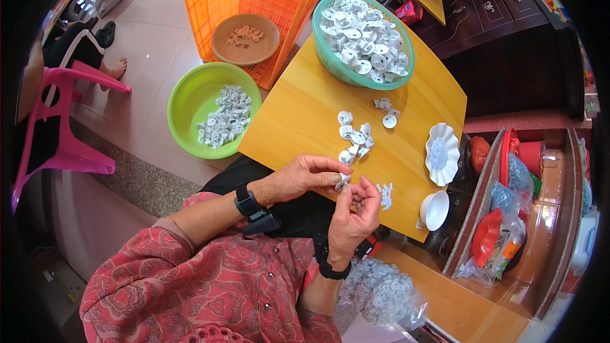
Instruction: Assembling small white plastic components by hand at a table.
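**Both hands closed on one small white part over the table's near edge**

You hold a small white plastic part (343, 181) between your two hands, just above the near edge of the yellow wooden table (298, 114). Your left hand (304, 176) curls over it from the left, fingers bent and pinched down on the piece. Your right hand (354, 211) comes up from below with the thumb and fingertips closed against the same piece, so the two hands meet around it. How the part is shaped you cannot tell; most of it is hidden by your fingers.

Just beyond your hands, a loose cluster of white parts (354, 136) lies on the tabletop, with a few more white parts (386, 112) a little farther off. A scalloped white dish (442, 154) sits at the table's right side, and a white cup (435, 209) stands near the right corner. At the far end, a teal basket (325, 54) is heaped with similar white pieces.

On the floor to your left, a green basin (187, 98) holds another pile of them. Behind it an orange crate (210, 0) lies on its side with a brown bowl (222, 47) in it. A clear bag of small pieces (381, 292) rests by your right forearm.
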A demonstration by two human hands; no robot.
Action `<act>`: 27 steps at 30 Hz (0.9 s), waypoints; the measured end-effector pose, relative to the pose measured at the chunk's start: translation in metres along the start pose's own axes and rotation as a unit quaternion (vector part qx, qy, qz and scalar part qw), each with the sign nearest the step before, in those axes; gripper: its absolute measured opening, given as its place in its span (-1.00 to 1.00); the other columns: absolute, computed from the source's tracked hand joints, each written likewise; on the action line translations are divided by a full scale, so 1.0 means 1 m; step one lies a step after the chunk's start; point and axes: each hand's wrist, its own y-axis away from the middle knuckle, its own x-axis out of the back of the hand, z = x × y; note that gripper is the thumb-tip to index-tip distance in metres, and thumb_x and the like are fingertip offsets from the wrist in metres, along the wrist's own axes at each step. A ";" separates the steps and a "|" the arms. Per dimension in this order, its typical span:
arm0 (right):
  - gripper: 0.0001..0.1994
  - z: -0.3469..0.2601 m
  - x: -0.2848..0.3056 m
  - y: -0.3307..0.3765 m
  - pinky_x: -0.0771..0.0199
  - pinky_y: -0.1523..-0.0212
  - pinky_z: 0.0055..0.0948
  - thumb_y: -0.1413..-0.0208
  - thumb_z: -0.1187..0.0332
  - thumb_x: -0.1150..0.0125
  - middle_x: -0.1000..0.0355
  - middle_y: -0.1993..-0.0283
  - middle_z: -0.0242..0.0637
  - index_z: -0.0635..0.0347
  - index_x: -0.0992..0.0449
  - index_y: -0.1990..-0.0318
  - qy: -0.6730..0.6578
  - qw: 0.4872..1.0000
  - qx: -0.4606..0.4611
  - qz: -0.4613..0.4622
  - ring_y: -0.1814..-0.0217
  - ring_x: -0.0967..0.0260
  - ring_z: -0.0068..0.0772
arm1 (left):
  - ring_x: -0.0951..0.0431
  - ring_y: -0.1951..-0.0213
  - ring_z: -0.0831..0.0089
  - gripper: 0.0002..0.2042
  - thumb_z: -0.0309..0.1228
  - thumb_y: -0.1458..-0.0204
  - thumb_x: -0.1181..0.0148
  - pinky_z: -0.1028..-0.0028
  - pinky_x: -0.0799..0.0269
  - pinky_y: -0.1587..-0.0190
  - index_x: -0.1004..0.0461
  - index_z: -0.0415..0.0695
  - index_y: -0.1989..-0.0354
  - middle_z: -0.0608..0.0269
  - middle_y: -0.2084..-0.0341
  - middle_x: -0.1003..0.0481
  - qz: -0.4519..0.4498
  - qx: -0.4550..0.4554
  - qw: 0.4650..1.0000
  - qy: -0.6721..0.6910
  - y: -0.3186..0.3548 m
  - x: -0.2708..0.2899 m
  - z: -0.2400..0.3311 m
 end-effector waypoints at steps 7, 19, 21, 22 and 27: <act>-0.75 -0.006 0.003 -0.005 -0.49 0.35 -0.49 -0.10 0.60 -0.22 -0.48 0.35 -0.27 0.32 -0.47 0.04 0.091 0.994 0.057 -0.032 0.40 -0.44 -0.48 | -0.53 0.11 0.60 -0.74 -0.43 -0.20 -0.19 0.55 -0.50 0.03 -0.54 -0.21 -0.04 0.29 0.16 -0.57 -0.016 -0.070 0.980 -0.187 0.001 0.004 0.009; -0.73 0.002 0.000 -0.003 -0.47 0.28 -0.47 -0.10 0.57 -0.22 -0.46 0.31 -0.26 0.35 -0.44 0.02 0.005 0.999 0.017 -0.032 0.35 -0.41 -0.47 | -0.55 0.22 0.65 -0.73 -0.41 -0.18 -0.22 0.58 -0.51 0.10 -0.55 -0.21 -0.03 0.35 0.26 -0.59 0.038 -0.013 0.995 -0.089 0.004 0.000 0.014; -0.75 0.003 0.000 -0.003 -0.46 0.29 -0.46 -0.12 0.55 -0.21 -0.45 0.32 -0.26 0.35 -0.45 0.04 0.008 0.999 0.009 -0.031 0.36 -0.40 -0.47 | -0.55 0.22 0.65 -0.73 -0.41 -0.18 -0.23 0.58 -0.52 0.11 -0.55 -0.21 -0.02 0.36 0.26 -0.59 0.038 -0.021 0.993 -0.107 0.004 0.000 0.015; -0.75 0.002 -0.001 -0.003 -0.46 0.29 -0.46 -0.12 0.55 -0.21 -0.45 0.32 -0.26 0.35 -0.45 0.04 0.007 0.999 0.012 -0.031 0.36 -0.40 -0.47 | -0.57 0.18 0.58 -0.73 -0.43 -0.19 -0.20 0.53 -0.54 0.07 -0.54 -0.22 -0.04 0.29 0.21 -0.59 0.032 -0.016 0.994 -0.107 0.004 0.001 0.013; -0.81 0.000 -0.004 -0.002 -0.45 0.30 -0.44 -0.12 0.55 -0.21 -0.44 0.34 -0.26 0.34 -0.45 0.11 0.054 0.998 0.030 -0.019 0.39 -0.38 -0.46 | -0.59 0.14 0.53 -0.74 -0.46 -0.20 -0.18 0.49 -0.55 0.04 -0.53 -0.22 -0.04 0.24 0.17 -0.59 0.018 -0.006 0.991 -0.134 0.005 0.001 0.014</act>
